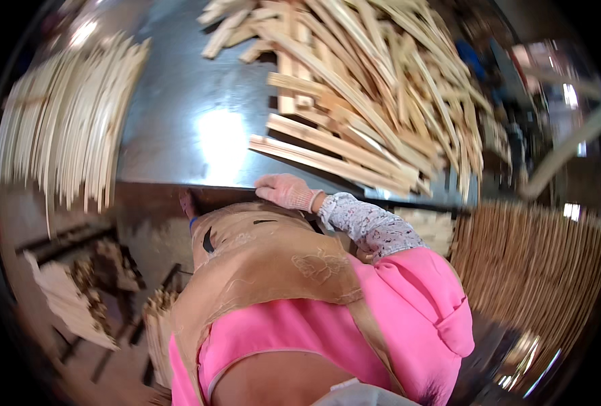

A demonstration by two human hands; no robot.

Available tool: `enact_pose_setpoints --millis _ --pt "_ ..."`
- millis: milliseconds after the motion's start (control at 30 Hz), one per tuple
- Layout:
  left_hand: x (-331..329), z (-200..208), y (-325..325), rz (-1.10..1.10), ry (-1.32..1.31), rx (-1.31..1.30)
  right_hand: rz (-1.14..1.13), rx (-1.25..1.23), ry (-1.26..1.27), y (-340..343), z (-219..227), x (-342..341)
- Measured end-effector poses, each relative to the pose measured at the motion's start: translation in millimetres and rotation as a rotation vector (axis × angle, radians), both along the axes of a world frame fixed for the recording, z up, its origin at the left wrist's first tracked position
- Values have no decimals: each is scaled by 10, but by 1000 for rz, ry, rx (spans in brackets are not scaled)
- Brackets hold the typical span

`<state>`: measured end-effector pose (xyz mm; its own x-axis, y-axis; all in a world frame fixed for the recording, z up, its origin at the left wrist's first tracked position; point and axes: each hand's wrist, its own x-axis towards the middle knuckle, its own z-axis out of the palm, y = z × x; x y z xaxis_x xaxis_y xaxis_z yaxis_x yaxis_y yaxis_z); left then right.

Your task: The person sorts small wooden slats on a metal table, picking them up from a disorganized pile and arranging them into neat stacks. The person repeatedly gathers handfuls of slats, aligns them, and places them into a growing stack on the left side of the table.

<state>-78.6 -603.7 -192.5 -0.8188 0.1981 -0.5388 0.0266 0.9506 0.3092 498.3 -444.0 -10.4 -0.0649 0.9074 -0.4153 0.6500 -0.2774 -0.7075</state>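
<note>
My right hand [285,191], in a pale pink knit glove, rests at the near edge of the metal table [172,128]. Its fingers lie loosely against the edge, and no object shows in them. Just beyond it, a long wooden strip [327,164] lies at the front of a jumbled heap of wooden strips [375,81]. At the left of my tan apron [266,260], below the table edge, a small dark pinkish part of my left hand [188,203] shows next to a blue band. Its fingers are too dim to make out.
A row of aligned pale strips [70,122] lies on the left. Racks with stacked wood [70,298] stand on the floor at lower left. A large stack of thin brown boards [530,264] stands to the right. Some strip ends overhang the table.
</note>
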Motion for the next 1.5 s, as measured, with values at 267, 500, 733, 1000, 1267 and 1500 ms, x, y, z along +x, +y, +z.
enact_pose_setpoints --millis 267,500,733,1000,1267,1500 --pt "1792 1116 2020 -1150 -145 698 -272 377 -962 -1244 95 1174" --pt "3580 1446 2792 -1545 -431 830 -231 333 -981 -856 -117 1351" --pt "4247 1283 2635 -1183 -1185 348 -329 69 -554 147 442 628" --pt "3873 1301 3595 -1075 -907 497 -101 144 -41 1848 -215 114" --pt "2960 1859 4307 -1750 121 327 -180 -174 60 2748 -412 -1516" --pt "1711 1619 4975 -1704 615 329 -57 -116 2 2321 102 -1404"
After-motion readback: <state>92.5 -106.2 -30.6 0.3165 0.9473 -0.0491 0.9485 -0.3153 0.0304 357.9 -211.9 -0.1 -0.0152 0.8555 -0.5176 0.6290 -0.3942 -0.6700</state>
